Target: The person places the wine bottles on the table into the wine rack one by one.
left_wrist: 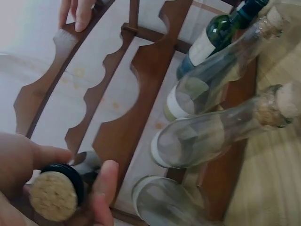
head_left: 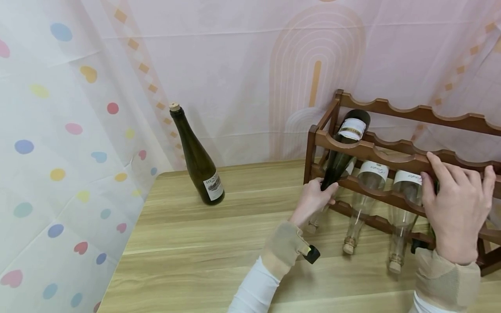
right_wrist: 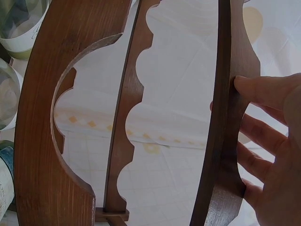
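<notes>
My left hand [head_left: 315, 195] grips the neck of a dark green wine bottle [head_left: 339, 158] that lies tilted in the left end slot of the wooden wine rack [head_left: 399, 161], its base toward the back. In the left wrist view, the bottle's cork [left_wrist: 54, 197] shows between thumb and fingers. My right hand [head_left: 458, 204] holds the rack's upper front rail; the right wrist view shows the thumb [right_wrist: 249, 87] on one side and fingers reaching behind. Clear corked bottles [head_left: 372, 187] lie in the lower tier, necks toward me.
Another dark green corked bottle [head_left: 199, 161] stands upright on the wood-grain table [head_left: 188, 256], left of the rack. A green bottle with a pale label [left_wrist: 202, 49] lies farther along the lower tier. Patterned cloth [head_left: 227, 78] hangs behind.
</notes>
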A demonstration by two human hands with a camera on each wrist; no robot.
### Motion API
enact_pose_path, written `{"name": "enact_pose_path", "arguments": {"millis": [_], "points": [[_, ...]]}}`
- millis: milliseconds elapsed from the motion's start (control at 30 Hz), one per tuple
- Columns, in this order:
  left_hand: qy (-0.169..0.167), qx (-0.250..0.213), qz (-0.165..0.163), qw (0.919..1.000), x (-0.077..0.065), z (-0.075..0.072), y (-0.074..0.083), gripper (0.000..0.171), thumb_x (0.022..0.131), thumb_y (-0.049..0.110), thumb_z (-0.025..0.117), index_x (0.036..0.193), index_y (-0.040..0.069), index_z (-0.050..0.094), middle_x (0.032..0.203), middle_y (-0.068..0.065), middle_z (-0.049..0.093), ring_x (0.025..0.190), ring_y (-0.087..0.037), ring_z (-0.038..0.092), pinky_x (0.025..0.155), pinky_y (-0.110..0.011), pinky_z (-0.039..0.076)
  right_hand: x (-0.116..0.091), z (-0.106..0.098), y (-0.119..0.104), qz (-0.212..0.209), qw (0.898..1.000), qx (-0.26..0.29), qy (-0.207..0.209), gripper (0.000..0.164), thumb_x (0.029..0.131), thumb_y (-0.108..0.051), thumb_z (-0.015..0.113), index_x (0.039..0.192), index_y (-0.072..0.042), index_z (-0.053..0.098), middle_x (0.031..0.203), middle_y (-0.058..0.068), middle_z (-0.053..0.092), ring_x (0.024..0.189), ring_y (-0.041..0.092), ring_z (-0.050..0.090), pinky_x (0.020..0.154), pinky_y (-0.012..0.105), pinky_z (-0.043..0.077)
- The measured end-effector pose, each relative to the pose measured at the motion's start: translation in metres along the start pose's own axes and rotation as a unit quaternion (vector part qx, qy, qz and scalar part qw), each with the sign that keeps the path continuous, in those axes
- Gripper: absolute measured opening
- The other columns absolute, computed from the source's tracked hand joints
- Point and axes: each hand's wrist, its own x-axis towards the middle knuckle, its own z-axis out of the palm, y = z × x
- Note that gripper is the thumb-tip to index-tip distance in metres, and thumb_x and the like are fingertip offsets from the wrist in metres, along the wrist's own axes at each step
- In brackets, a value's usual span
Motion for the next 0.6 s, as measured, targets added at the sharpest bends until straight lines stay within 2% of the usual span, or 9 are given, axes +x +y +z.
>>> {"name": "enact_pose_path", "arguments": {"millis": [133,300,467,600], "points": [[0.008,-0.044,0.015,0.9989,0.000,0.004,-0.005,0.047,0.094,0.032,0.053,0.129,0.001,0.048,0.083,-0.013,0.070,0.065,-0.018,0.067,0.047,-0.020,0.040,0.000,0.000,0.000,0.001,1.000,0.003,0.002,0.037,0.089,-0.008,0.058,0.126,-0.010,0.057,0.105,0.028,0.063,0.098,0.047,0.048,0.117,0.048,0.014],[0.029,-0.078,0.033,0.9960,0.002,0.009,-0.009,0.038,0.095,0.028,0.050,0.118,-0.001,0.056,0.087,-0.013,0.070,0.078,-0.025,0.067,0.055,-0.020,0.043,0.000,0.000,0.000,0.000,1.000,0.001,-0.001,0.038,0.089,-0.008,0.058,0.127,-0.011,0.056,0.105,0.028,0.063,0.098,0.047,0.048,0.117,0.047,0.014],[0.042,-0.107,0.027,0.9931,0.004,0.010,-0.009,0.029,0.094,0.026,0.052,0.106,0.001,0.062,0.086,-0.015,0.069,0.081,-0.032,0.064,0.054,-0.019,0.039,0.000,0.000,0.000,0.000,1.000,0.000,0.002,0.038,0.089,-0.008,0.058,0.127,-0.011,0.056,0.105,0.028,0.063,0.098,0.047,0.048,0.117,0.048,0.014],[0.059,-0.116,0.012,0.9915,0.005,0.012,-0.008,0.028,0.093,0.025,0.054,0.106,0.002,0.062,0.084,-0.015,0.071,0.079,-0.031,0.065,0.051,-0.019,0.039,0.000,0.001,0.000,0.000,1.000,0.003,0.003,0.037,0.090,-0.008,0.058,0.127,-0.011,0.056,0.104,0.028,0.063,0.098,0.047,0.048,0.117,0.048,0.014]]}}
